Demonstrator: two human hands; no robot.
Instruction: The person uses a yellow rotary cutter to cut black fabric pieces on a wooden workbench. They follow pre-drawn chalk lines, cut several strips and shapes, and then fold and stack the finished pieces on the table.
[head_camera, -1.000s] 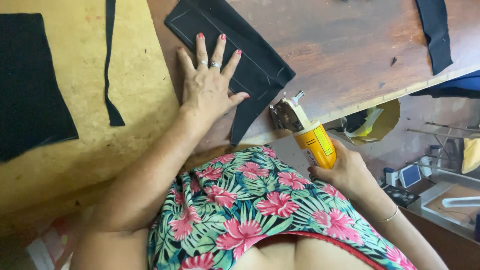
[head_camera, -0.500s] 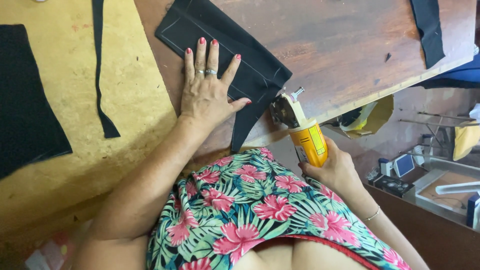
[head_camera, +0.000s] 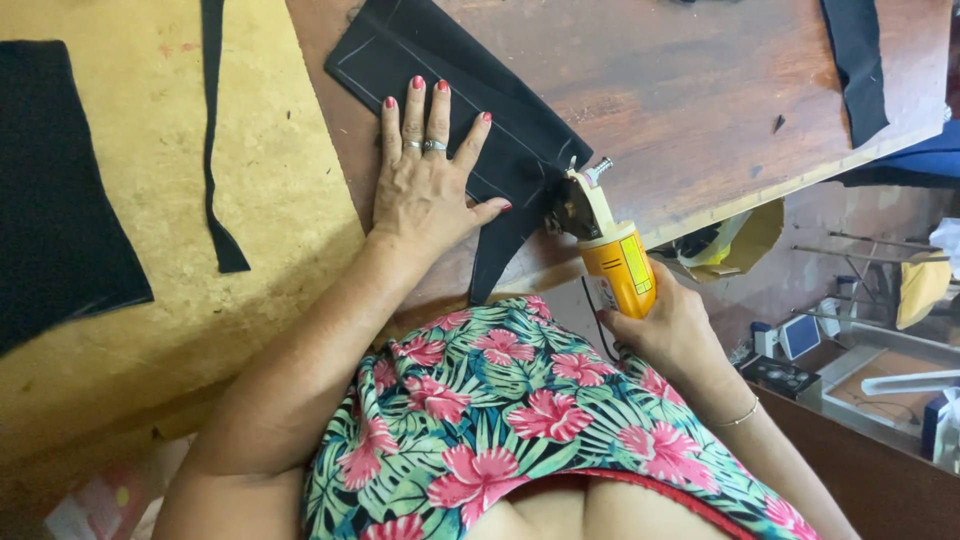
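My left hand (head_camera: 425, 185) lies flat, fingers spread, on the black fabric panel (head_camera: 455, 95); my right hand (head_camera: 665, 325) grips the yellow rotary cutter (head_camera: 610, 250) at the tabletop's near edge, blade touching the panel's right tip.

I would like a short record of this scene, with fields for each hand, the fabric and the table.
left hand: flat, fingers spread, pressing on the black fabric piece
right hand: gripping the yellow handheld cutter
cutter head: at the fabric's edge
black fabric piece: flat, pale stitching lines
wooden table: another black strip at far right
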